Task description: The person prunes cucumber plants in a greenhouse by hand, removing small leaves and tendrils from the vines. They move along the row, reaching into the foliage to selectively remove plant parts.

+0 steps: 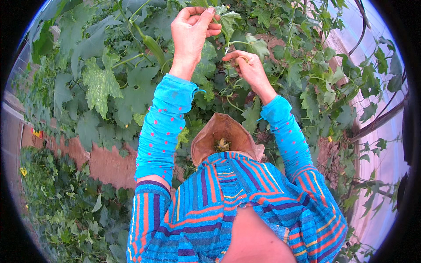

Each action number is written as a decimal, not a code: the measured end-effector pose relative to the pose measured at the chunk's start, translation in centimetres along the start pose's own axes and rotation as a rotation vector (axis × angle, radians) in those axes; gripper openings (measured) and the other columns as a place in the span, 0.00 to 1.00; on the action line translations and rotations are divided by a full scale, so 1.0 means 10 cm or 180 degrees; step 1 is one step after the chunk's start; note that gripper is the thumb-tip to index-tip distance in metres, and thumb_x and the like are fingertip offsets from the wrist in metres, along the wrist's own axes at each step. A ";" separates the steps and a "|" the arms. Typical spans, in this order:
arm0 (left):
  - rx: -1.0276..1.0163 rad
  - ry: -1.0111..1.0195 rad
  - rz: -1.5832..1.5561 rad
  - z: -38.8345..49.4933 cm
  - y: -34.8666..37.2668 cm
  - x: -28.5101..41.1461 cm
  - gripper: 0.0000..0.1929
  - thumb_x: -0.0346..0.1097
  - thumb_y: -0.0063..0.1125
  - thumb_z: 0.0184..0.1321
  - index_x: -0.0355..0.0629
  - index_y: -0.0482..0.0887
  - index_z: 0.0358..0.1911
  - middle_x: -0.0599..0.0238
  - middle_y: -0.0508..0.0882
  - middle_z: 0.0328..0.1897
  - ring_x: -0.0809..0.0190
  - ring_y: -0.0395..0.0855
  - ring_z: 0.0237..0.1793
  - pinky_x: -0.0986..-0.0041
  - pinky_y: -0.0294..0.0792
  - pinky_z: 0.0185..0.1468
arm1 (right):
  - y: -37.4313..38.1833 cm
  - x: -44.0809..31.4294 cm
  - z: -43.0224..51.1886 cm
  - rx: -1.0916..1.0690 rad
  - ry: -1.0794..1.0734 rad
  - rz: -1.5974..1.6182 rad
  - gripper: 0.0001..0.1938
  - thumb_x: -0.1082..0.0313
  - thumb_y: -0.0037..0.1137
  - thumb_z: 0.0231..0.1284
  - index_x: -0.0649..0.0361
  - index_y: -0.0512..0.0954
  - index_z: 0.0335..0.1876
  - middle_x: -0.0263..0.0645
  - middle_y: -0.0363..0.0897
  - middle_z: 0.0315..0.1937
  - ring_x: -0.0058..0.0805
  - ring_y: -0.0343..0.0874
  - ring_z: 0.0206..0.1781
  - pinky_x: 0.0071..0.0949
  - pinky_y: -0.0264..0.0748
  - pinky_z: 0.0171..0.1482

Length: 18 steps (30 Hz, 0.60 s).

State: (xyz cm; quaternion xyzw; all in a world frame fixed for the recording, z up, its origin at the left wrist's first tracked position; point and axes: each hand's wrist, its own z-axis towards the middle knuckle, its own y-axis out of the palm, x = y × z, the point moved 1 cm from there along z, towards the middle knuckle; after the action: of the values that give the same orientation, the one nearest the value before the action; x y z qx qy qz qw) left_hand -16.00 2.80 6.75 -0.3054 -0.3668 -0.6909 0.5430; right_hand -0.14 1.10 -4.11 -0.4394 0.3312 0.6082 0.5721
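Note:
High in the picture, my left hand [195,33] pinches a green vine stem between thumb and forefinger. A young leaf [230,21] spreads just to its right. Lower and to the right, my right hand [248,67] has its fingers curled around what looks like a thin, looped tendril [244,58]. Its forefinger points at the upright vine, close to a small whitish clip or tie [227,49]. Left of my left wrist hangs a slender green gourd [154,47]. An open brown pouch [210,131] at my waist has some plant scraps [222,144] inside.
Dense leafy vines surround both hands, including a yellow-mottled leaf [102,83] on the left. A bare soil path [111,166] runs at left, beyond it another row of plants [72,203]. Plastic sheeting [371,115] and a dark pole [378,121] line the right side.

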 end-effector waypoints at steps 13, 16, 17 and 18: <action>-0.0385 -0.0373 0.0306 0.03 0.00 0.17 0.09 0.35 0.57 0.63 0.37 0.77 0.40 0.64 0.84 0.30 0.71 0.81 0.25 0.80 0.75 0.29 | -0.24 0.33 0.35 -0.1022 -0.1368 -0.3547 0.20 0.67 0.54 0.57 0.49 0.73 0.58 0.40 0.70 0.60 0.40 0.65 0.66 0.38 0.62 0.66; -0.0267 -0.0309 0.0308 0.04 -0.04 0.19 0.09 0.35 0.57 0.63 0.38 0.77 0.40 0.63 0.84 0.32 0.70 0.81 0.26 0.79 0.75 0.30 | -0.25 0.37 0.45 -0.1086 -0.1898 -0.4072 0.11 0.69 0.52 0.58 0.52 0.78 0.46 0.36 0.78 0.46 0.35 0.75 0.55 0.35 0.72 0.57; -0.0226 -0.0325 0.0276 0.03 -0.06 0.19 0.09 0.35 0.57 0.64 0.38 0.77 0.41 0.63 0.84 0.32 0.70 0.81 0.26 0.79 0.75 0.30 | -0.26 0.42 0.45 -0.1158 -0.1745 -0.4012 0.12 0.69 0.51 0.58 0.51 0.78 0.48 0.36 0.79 0.43 0.36 0.76 0.52 0.34 0.73 0.56; -0.0187 -0.0337 0.0244 0.02 -0.09 0.18 0.10 0.35 0.56 0.64 0.37 0.77 0.42 0.64 0.84 0.32 0.71 0.80 0.27 0.79 0.75 0.31 | -0.28 0.48 0.43 -0.1159 -0.1628 -0.3967 0.13 0.69 0.51 0.59 0.50 0.77 0.49 0.36 0.79 0.41 0.36 0.78 0.49 0.34 0.74 0.54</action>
State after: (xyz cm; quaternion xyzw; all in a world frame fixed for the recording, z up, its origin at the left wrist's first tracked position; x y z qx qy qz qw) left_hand -17.29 2.20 8.16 -0.3711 -0.3626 -0.6629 0.5397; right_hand 2.12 7.25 -6.52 -0.4794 -0.2351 0.2968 0.7917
